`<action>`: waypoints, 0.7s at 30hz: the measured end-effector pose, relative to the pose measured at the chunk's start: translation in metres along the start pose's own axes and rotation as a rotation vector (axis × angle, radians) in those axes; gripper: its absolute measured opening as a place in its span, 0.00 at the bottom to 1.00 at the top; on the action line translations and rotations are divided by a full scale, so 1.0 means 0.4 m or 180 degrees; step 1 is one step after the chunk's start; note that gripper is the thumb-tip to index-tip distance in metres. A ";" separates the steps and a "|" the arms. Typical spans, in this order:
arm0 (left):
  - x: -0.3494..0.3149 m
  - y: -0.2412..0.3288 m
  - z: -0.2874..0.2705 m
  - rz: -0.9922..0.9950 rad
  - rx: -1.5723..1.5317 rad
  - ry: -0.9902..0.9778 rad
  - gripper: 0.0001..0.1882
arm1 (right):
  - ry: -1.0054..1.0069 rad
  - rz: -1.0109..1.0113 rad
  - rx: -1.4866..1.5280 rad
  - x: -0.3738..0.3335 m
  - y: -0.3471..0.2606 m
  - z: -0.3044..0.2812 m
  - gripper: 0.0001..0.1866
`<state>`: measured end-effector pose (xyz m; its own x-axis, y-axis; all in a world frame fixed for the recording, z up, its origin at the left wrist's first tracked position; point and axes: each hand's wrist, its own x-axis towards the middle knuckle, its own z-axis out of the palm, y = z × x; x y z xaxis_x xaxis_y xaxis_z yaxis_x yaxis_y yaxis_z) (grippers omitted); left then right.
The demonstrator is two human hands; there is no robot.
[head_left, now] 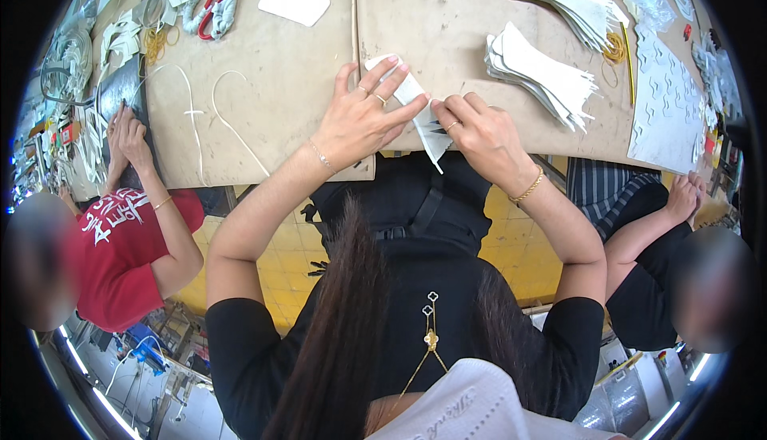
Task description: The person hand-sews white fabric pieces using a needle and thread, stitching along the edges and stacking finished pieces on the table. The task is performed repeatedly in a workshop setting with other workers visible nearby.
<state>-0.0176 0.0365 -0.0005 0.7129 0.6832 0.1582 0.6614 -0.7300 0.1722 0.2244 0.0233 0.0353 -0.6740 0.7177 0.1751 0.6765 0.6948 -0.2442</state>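
A long white piece of sheet material (pixel 410 87) with a fringed lower end lies slanting over the table's near edge. My left hand (pixel 363 116) holds it from the left, fingers spread across its top and index finger reaching over it; the thumb is partly hidden. Closed close beside it, my right hand (pixel 478 132) grips a small dark pointed tool (pixel 436 127) whose tips show against the piece's right side. Most of that tool is hidden in my fingers, so I cannot make out its kind.
Stacks of similar white fringed pieces (pixel 539 77) lie to the right, near a yellow pencil (pixel 627 65) and rubber bands (pixel 613 47). Left are a white cord (pixel 228 112), red-handled wrapped scissors (pixel 209 15) and a white card (pixel 294 1). Co-workers sit on both sides.
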 end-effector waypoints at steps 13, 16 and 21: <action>-0.001 0.011 0.004 -0.0060 0.0018 -0.0036 0.27 | 0.0573 0.0885 0.0703 -0.088 0.000 -0.015 0.21; 0.002 0.016 0.005 -0.0109 -0.0053 -0.0010 0.24 | 0.0451 0.0574 0.0488 -0.078 0.000 0.013 0.19; 0.009 0.046 0.037 -0.0414 -0.0350 0.0339 0.19 | 0.0345 0.0243 0.0415 -0.048 0.015 0.028 0.19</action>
<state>0.0004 0.0253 -0.0114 0.5906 0.7739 0.2287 0.7127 -0.6332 0.3020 0.2381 0.0130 0.0197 -0.5815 0.7737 0.2515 0.6753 0.6314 -0.3811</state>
